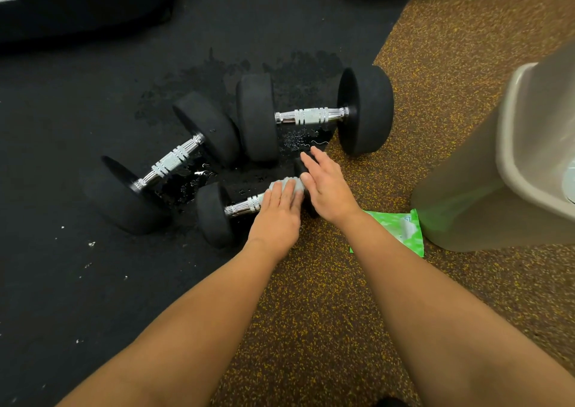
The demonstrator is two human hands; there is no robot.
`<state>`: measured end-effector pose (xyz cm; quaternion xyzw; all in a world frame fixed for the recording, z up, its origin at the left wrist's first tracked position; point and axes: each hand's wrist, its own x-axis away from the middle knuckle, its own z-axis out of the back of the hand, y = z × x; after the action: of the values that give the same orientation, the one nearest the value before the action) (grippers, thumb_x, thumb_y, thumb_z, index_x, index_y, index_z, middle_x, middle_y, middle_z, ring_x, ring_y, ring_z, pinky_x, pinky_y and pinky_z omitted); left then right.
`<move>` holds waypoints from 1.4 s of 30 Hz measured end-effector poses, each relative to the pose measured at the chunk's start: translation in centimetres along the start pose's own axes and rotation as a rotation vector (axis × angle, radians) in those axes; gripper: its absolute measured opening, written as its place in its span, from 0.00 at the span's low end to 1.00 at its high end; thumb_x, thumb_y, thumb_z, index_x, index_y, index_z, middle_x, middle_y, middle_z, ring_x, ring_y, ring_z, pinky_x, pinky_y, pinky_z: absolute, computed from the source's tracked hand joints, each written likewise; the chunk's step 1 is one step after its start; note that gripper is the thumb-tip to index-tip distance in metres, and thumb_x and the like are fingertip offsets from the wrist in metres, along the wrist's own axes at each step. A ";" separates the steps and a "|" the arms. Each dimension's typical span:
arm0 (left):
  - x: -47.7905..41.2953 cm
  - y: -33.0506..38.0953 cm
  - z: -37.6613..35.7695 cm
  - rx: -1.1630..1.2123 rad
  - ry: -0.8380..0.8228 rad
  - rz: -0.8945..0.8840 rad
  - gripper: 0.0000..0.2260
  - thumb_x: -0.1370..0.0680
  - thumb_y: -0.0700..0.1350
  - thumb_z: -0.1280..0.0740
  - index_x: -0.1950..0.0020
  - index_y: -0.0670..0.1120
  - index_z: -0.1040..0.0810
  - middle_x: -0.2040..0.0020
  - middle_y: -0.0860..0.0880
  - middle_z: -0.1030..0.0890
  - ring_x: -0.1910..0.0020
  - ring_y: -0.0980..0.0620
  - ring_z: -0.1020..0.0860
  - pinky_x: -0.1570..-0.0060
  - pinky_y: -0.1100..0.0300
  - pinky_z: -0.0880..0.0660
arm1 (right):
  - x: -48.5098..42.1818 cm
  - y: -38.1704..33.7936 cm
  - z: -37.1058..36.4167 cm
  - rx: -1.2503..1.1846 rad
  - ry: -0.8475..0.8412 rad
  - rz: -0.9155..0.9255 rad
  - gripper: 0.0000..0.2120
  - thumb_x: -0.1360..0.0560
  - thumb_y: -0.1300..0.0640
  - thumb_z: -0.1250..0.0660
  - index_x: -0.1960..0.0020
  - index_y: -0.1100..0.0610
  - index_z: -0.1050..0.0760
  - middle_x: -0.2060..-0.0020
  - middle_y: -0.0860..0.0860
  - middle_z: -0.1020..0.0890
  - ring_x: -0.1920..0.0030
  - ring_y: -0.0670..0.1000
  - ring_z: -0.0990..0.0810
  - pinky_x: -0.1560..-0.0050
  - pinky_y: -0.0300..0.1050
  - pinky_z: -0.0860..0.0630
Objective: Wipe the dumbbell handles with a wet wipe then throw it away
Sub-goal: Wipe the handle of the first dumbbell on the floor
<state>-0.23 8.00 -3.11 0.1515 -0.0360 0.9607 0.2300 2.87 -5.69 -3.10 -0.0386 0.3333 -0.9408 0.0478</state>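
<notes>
Three black dumbbells with chrome handles lie on the floor. On the nearest, smallest dumbbell (pixel 214 213), my left hand (pixel 277 220) lies over a grey-white wet wipe (pixel 295 184) wrapped on the right part of its handle (pixel 245 206), fingers curved over it. My right hand (pixel 326 188) rests with straight fingers on that dumbbell's right end weight, mostly hiding it. A second dumbbell (pixel 174 162) lies to the left and a third dumbbell (pixel 311 115) lies behind.
A green wet-wipe pack (pixel 401 229) lies on the speckled brown floor right of my right arm. A beige bin (pixel 510 164) stands at the right edge. Water drops and a wet patch (pixel 295 140) mark the black mat around the dumbbells.
</notes>
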 end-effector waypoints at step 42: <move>-3.5 -0.4 3.4 0.205 0.001 0.133 0.12 0.21 0.39 0.42 0.39 0.40 0.29 0.42 0.41 0.24 0.42 0.42 0.26 0.46 0.52 0.29 | -0.2 0.3 -0.3 0.013 -0.008 0.009 0.22 0.18 0.54 0.47 0.25 0.57 0.41 0.25 0.57 0.43 0.24 0.58 0.48 0.26 0.47 0.50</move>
<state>3.86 6.33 -0.97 0.1708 0.0527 0.9726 0.1488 3.01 -5.71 -3.55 -0.0405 0.3271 -0.9426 0.0537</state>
